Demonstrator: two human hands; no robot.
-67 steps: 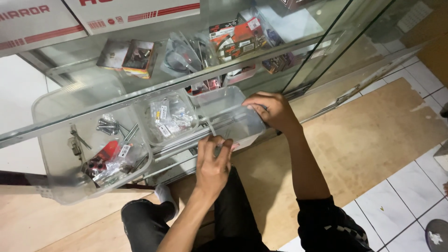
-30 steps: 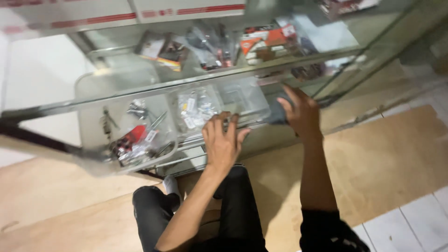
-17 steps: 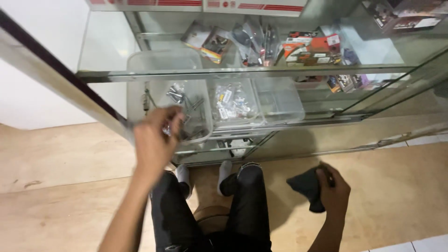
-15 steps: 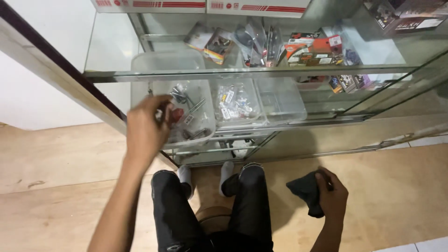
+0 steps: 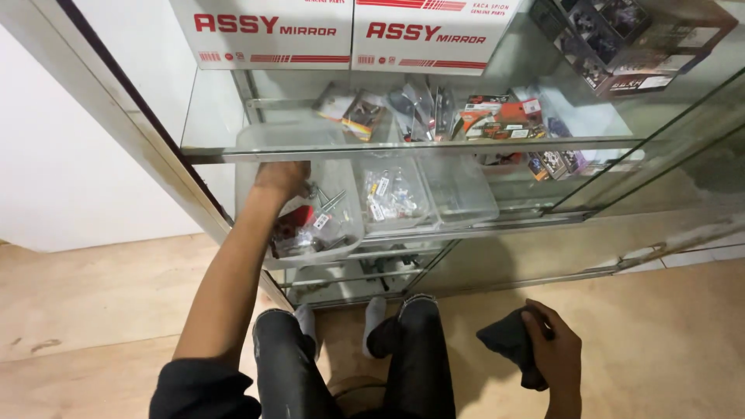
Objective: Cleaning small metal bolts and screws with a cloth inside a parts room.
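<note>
A person sits on a wooden floor (image 5: 101,302) facing a glass display cabinet (image 5: 434,143), seen from a camera on their head looking down past their black-trousered knees.

The left hand (image 5: 281,178) reaches forward and up into a clear plastic bin (image 5: 306,206) on a glass shelf, just below the shelf's metal front edge. The arm is stretched nearly straight, wrist bent slightly down. The fingers are tucked behind the shelf edge and among the contents, so I cannot tell how far they are spread or whether they grip anything. The bin holds small metal bolts, bagged hardware and a red part. These pieces look light, hard and slippery in their plastic bags, likely easiest to pinch by a bag corner; the bin itself looks thin and flexible and would best be taken by its rim.

The right hand (image 5: 552,349) rests low beside the right knee, its fingers curled closed around a dark cloth (image 5: 506,343), which looks soft, limp and light.

Beside the bin are two more clear bins (image 5: 427,192). The shelf above carries packaged parts, and white cardboard boxes (image 5: 349,31) sit on top.
</note>
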